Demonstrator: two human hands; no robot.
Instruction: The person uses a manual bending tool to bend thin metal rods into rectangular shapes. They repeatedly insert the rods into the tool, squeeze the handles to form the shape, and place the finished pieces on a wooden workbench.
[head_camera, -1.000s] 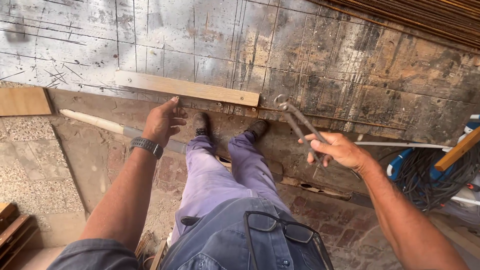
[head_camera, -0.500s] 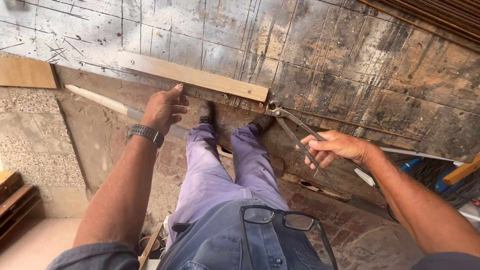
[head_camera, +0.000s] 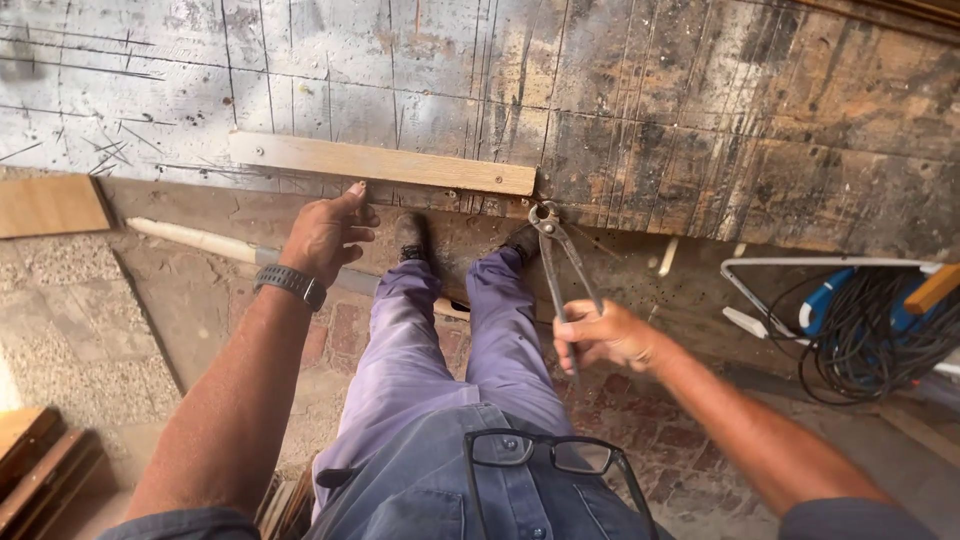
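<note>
A worker stands at the near edge of a scarred, line-marked table (head_camera: 700, 110), right hand (head_camera: 605, 338) closed round the handles of long pincers (head_camera: 560, 262), their head set against the right end of a pale wooden strip (head_camera: 380, 163) lying along that edge. The left hand (head_camera: 325, 235), fingers (head_camera: 352, 196) loosely spread, touches the edge just below the strip. He appears to be drawing a fastener; levering it out would call for a firm bite and a steadied strip.

I see the wooden strip (head_camera: 380, 162) lying on the board (head_camera: 700, 90); pincers (head_camera: 560, 255) meet its right end, cables (head_camera: 870, 330) far right, my shoes below
</note>
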